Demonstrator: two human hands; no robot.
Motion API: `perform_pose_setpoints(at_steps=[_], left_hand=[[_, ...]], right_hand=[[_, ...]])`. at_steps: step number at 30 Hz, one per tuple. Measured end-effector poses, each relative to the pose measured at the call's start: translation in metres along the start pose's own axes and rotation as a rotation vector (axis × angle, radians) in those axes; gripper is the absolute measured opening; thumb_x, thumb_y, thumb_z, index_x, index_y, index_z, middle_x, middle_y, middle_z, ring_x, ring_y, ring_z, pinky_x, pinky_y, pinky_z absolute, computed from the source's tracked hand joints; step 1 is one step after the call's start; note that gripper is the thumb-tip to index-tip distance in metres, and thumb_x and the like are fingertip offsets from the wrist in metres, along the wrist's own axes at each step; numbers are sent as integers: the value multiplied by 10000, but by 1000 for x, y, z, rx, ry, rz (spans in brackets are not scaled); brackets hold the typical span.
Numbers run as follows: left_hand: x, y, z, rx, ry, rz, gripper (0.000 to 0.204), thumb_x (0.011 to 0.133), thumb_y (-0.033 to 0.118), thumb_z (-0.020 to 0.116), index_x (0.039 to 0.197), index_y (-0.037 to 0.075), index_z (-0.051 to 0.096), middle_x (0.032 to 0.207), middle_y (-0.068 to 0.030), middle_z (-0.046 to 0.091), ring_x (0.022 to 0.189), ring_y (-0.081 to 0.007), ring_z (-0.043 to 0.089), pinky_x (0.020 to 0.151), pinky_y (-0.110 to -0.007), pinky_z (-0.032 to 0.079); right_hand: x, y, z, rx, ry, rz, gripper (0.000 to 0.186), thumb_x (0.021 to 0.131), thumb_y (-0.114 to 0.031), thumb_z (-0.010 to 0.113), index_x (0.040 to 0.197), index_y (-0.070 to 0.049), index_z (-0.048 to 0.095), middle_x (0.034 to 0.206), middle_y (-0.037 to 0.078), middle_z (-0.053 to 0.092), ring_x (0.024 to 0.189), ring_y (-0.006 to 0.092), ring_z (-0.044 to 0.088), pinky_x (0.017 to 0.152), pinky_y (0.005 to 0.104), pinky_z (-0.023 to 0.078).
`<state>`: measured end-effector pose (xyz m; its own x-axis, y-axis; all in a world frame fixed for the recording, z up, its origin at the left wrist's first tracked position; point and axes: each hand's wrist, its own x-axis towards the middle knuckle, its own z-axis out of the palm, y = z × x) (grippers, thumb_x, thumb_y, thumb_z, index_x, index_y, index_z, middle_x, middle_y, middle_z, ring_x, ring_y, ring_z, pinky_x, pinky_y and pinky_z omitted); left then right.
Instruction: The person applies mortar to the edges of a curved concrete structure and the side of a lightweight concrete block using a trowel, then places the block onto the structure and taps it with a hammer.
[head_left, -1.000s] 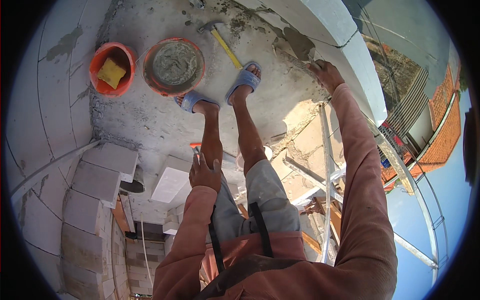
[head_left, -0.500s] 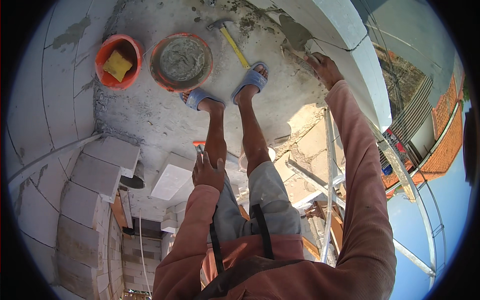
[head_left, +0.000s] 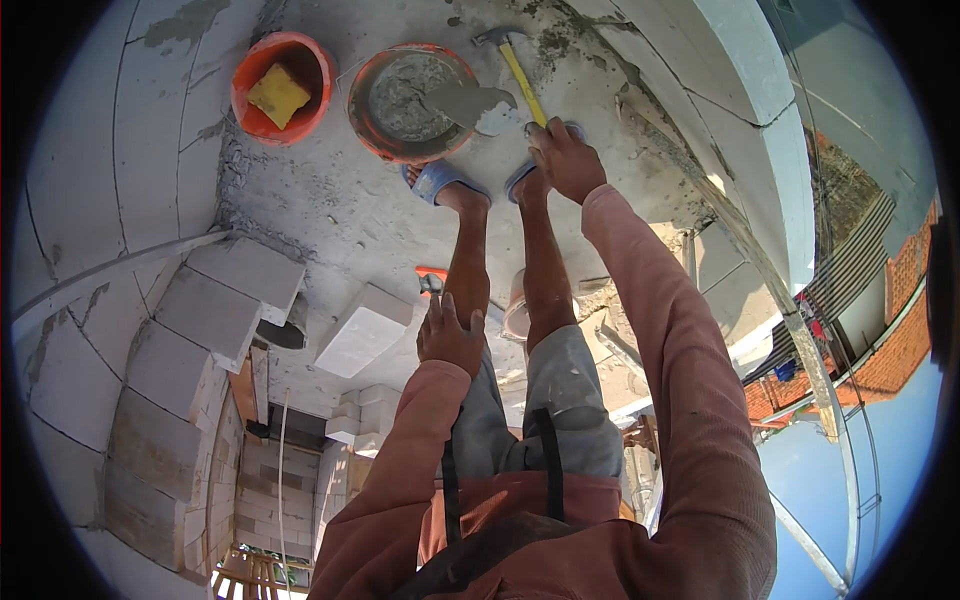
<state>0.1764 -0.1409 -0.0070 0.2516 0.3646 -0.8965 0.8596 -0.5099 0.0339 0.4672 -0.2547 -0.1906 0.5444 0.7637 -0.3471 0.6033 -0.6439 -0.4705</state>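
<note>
My right hand (head_left: 570, 165) is closed round the handle of a trowel, most of which is hidden under the fingers. The trowel's blade (head_left: 496, 119) is smeared with wet grey mortar and reaches over the right rim of an orange-rimmed bucket (head_left: 362, 128). Inside that bucket lies soft grey mortar (head_left: 400, 98). On my knee rests my left hand (head_left: 450, 340), holding nothing, its fingers stretched out. A hammer (head_left: 520, 75) with a yellow handle lies on the floor just beyond my right hand.
Left of the mortar, an orange bucket (head_left: 318, 75) holds a yellow sponge (head_left: 278, 96). A white block (head_left: 365, 330) and an orange-handled tool (head_left: 431, 279) lie near my left leg. Block walls (head_left: 90, 140) rise at left; a low curved wall (head_left: 735, 110) runs along the right.
My right hand has swung left with the trowel, from the right-hand wall to the mortar bucket. The left hand stays on my knee. The whole view has shifted slightly.
</note>
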Motion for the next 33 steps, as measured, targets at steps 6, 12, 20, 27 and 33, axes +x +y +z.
perform_pose_setpoints(at_steps=[6, 12, 20, 27, 33], left_hand=[[2, -7, -1, -24, -17, 0, 743, 968, 497, 559, 1542, 54, 398, 1599, -240, 340, 1442, -428, 394, 1185, -519, 335], [6, -8, -16, -43, -48, 7, 772, 963, 522, 556, 1564, 77, 363, 1620, -234, 306, 1453, -428, 380, 1186, -513, 343], [45, -31, -37, -205, -62, -12, 830, 955, 536, 555, 1563, 14, 337, 1606, -280, 309, 1445, -440, 365, 1204, -492, 321], [57, -51, -43, -550, -124, -58, 984, 921, 638, 605, 1547, -68, 328, 1531, -314, 423, 1430, -441, 409, 1176, -438, 353], [8, -48, -40, -590, -200, -229, 1014, 905, 680, 628, 1585, 4, 295, 1553, -298, 401, 1416, -367, 448, 1143, -407, 383]], right_hand=[[-39, -12, 58, -294, -240, 220, 550, 908, -175, 642, 1424, -114, 463, 1227, 141, 510, 1055, 325, 660, 734, 431, 635], [-112, 1, -35, -113, -389, 316, 521, 957, -208, 616, 1442, -101, 461, 1234, 165, 516, 1058, 374, 658, 766, 483, 615], [-125, -103, -254, 638, -95, 510, 495, 917, -357, 766, 1248, -21, 617, 1024, 166, 698, 874, 254, 694, 720, 387, 542], [-54, -41, -451, 814, 451, 414, 396, 989, -324, 700, 1216, -8, 627, 799, 10, 611, 694, 88, 583, 651, 260, 470], [-28, 141, -516, 467, 99, 783, 449, 1013, -419, 603, 1156, 3, 663, 801, 36, 614, 768, 108, 613, 691, 257, 472]])
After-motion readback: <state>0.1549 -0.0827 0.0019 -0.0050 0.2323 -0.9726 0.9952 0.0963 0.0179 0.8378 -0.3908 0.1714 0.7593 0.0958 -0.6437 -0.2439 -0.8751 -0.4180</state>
